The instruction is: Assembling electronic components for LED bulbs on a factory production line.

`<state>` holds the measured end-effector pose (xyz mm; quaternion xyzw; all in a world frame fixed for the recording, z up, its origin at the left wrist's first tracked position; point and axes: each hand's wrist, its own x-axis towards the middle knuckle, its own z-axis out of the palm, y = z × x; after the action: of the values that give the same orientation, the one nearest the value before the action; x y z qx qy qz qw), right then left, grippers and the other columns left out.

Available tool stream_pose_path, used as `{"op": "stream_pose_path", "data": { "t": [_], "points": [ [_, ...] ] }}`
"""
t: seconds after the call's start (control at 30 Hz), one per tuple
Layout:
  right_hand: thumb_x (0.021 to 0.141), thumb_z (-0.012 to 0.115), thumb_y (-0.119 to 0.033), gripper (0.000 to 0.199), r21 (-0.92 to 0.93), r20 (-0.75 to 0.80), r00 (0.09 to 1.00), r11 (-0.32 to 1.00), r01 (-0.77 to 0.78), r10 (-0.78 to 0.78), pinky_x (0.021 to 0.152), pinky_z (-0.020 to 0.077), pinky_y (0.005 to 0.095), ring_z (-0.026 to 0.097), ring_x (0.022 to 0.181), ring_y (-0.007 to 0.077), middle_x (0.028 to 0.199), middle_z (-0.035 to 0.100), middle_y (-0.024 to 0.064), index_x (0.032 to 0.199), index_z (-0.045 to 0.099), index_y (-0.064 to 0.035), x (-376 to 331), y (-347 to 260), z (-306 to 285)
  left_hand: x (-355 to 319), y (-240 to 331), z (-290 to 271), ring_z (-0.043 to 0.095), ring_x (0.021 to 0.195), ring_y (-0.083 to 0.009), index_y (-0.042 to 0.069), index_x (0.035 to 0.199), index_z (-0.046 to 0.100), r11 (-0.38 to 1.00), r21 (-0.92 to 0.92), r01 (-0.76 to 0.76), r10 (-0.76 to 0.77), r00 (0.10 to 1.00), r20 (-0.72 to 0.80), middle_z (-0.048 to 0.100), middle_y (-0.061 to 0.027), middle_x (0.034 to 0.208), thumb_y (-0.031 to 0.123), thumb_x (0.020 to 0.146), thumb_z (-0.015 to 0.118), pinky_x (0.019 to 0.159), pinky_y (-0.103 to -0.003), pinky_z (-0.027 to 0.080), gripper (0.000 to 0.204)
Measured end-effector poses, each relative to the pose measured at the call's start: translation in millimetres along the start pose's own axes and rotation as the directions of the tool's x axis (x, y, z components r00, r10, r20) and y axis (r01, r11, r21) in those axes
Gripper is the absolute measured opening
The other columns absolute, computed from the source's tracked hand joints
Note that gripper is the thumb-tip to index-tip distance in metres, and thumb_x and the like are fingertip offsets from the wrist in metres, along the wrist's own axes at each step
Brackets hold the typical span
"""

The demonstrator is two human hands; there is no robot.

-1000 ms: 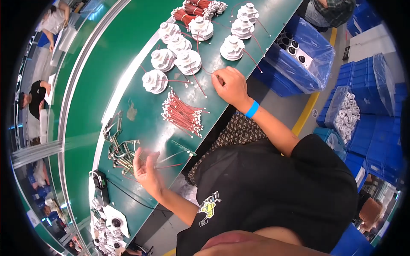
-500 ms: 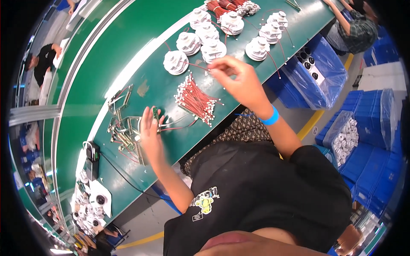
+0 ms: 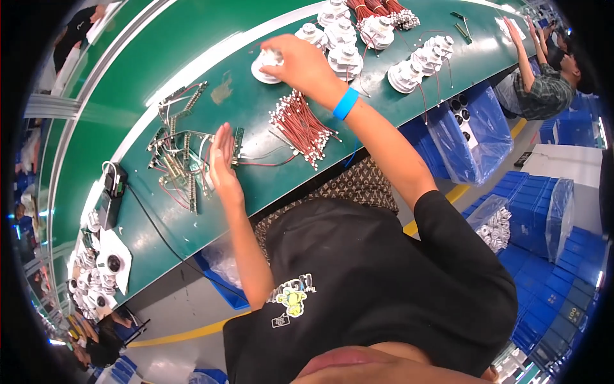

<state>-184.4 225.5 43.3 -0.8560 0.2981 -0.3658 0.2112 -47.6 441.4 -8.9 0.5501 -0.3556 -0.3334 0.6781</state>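
Toward the far side of the bench, my right hand (image 3: 306, 67) is closed round a white round housing (image 3: 263, 63). The hand covers much of the housing, and its fingertips are partly hidden. My left hand (image 3: 224, 168) is open, its fingers stretched out and held edge-on over the bench. Close by its right side is a small green circuit board (image 3: 238, 142) with thin wires trailing right. To the left of that hand lies a loose heap of narrow circuit boards (image 3: 182, 160) with wires. A bundle of red wires (image 3: 302, 128) with white connectors lies between my hands.
More white housings (image 3: 345, 61) stand at the back, with another group (image 3: 406, 75) to the right. Red wire bundles (image 3: 384, 8) lie behind them. A black box (image 3: 114, 192) with a cable is at left. Lined blue bins (image 3: 473, 128) stand beyond the bench edge, near another person (image 3: 543, 83).
My right hand has moved left and away from me, from a thin red wire to the white housing. My left hand is now more upright beside the circuit board. The whole view has shifted.
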Motion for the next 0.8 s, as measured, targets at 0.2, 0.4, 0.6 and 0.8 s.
{"op": "stream_pose_path", "data": {
  "t": [0.2,0.4,0.6,0.8],
  "points": [
    [0.068,0.084,-0.016,0.060,0.359,-0.171,0.985,0.933,0.040,0.023,0.082,0.0513,0.0297,0.064,0.092,0.0171,0.105,0.065,0.0087,0.123,0.060,-0.0051,-17,-79,-51,-20,18,4,0.040,0.134,-0.0323,-0.007,0.137,0.037,0.895,0.312,-0.319,0.377,0.914,-0.147,0.043,-0.0215,0.140,0.020,0.094,0.049,0.116,-0.046,0.028,0.053],
    [0.073,0.075,-0.015,0.064,0.309,0.220,0.975,0.947,-0.084,0.015,0.091,0.0457,0.0391,0.052,0.107,0.0333,0.116,0.053,0.0163,0.132,0.052,-0.0052,-105,-147,-16,-74,54,18,0.040,0.135,-0.0313,-0.001,0.144,0.029,0.682,0.667,-0.300,0.345,0.936,0.068,0.039,-0.0196,0.144,0.011,0.077,0.074,0.112,-0.043,0.032,0.082],
    [0.076,0.072,-0.009,0.053,0.571,0.239,0.959,0.821,-0.014,-0.150,0.094,0.0477,0.0405,0.057,0.108,0.0320,0.118,0.059,0.0150,0.126,0.055,-0.0031,-126,-165,4,-107,32,-19,0.052,0.122,-0.0268,-0.001,0.134,0.047,0.818,0.573,-0.049,0.213,0.952,-0.222,0.051,-0.0157,0.133,0.007,0.078,0.076,0.104,-0.040,0.041,0.064],
    [0.076,0.072,-0.010,0.033,-0.038,0.179,0.977,0.991,0.128,-0.120,0.085,0.0464,0.0395,0.057,0.097,0.0286,0.101,0.061,0.0104,0.106,0.060,-0.0029,-111,-115,24,-102,59,-20,0.056,0.115,-0.0260,0.003,0.140,0.043,0.719,0.694,0.034,0.227,0.932,-0.281,0.057,-0.0154,0.125,0.007,0.075,0.078,0.095,-0.040,0.046,0.074]
  ]
}}
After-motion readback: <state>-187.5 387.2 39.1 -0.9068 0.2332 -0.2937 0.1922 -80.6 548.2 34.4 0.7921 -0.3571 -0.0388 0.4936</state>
